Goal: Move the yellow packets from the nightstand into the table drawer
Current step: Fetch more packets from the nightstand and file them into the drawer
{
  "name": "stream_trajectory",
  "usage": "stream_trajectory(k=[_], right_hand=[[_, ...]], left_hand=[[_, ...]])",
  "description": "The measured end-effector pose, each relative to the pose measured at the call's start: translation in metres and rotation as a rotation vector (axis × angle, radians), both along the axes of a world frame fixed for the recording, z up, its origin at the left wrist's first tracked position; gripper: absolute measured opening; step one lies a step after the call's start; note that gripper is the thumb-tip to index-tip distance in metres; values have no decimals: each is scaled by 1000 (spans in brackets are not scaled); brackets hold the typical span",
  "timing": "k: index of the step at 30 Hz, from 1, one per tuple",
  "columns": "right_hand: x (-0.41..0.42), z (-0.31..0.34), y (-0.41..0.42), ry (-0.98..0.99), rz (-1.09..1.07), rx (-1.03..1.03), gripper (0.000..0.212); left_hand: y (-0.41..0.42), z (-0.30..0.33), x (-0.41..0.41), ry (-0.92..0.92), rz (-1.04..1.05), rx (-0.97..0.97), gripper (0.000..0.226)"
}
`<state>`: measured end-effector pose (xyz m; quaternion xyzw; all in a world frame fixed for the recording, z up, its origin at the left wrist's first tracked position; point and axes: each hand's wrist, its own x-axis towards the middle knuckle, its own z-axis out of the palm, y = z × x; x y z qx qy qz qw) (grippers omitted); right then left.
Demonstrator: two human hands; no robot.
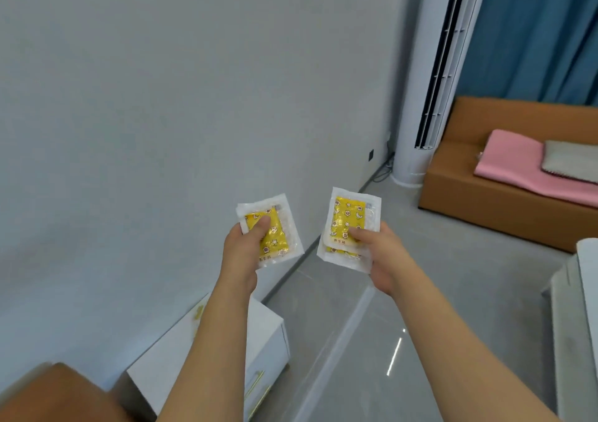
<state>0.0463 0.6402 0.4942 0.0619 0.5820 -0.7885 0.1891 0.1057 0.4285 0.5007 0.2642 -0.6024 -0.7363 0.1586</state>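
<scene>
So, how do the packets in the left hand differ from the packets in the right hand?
The left hand holds its packets tilted, thumb across the yellow print. The right hand holds its packets more upright, yellow print mostly uncovered, with a second packet showing below. Both are yellow with clear edges.

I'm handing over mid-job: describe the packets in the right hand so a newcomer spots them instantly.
Start at the tall white air conditioner by the blue curtain and drop to the floor in front. The right hand grips yellow packets in clear wrap. Unlike the left hand's packet, a second yellow edge peeks out underneath.
</scene>
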Motion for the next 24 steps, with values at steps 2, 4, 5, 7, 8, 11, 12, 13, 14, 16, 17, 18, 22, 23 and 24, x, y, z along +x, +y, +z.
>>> stream_trajectory(k=[2, 4, 5, 7, 8, 11, 12, 13, 14, 16, 17, 18, 22, 23, 24], right_hand=[[7, 6, 52, 16, -10, 36, 36], [13, 10, 100, 27, -46, 60, 34], [16, 13, 122, 23, -77, 67, 32], [22, 16, 158, 4, -128, 78, 27], [26, 16, 174, -2, -140, 83, 26], [34, 14, 213, -2, -195, 87, 26], [38, 13, 225, -11, -215, 83, 25], [44, 11, 237, -23, -224, 81, 25], [49, 9, 249, -34, -225, 85, 25], [60, 10, 280, -40, -225, 95, 26], [65, 11, 297, -40, -234, 90, 26], [70, 13, 317, -35, -240, 81, 27], [95, 20, 404, -3, -260, 73, 27], [101, 21, 427, 6, -251, 81, 28], [106, 22, 450, 14, -240, 92, 27]], left_hand=[[52, 6, 3, 9, -1, 1, 17], [103, 9, 7, 4, -29, 16, 5], [125, 8, 8, -12, -50, 18, 3], [163, 6, 13, -52, -76, 18, 2], [178, 5, 16, -70, -83, 18, 3], [212, 3, 15, -94, -114, 50, 9], [223, 2, 15, -93, -122, 62, 10], [235, 0, 15, -90, -125, 69, 11], [249, 1, 17, -83, -124, 73, 10], [284, 6, 24, -65, -141, 77, 10], [301, 9, 28, -58, -156, 73, 11], [318, 11, 33, -55, -165, 64, 12], [389, 25, 50, -12, -160, 80, 16], [409, 26, 55, 1, -156, 83, 14], [430, 27, 60, 14, -154, 82, 12]])
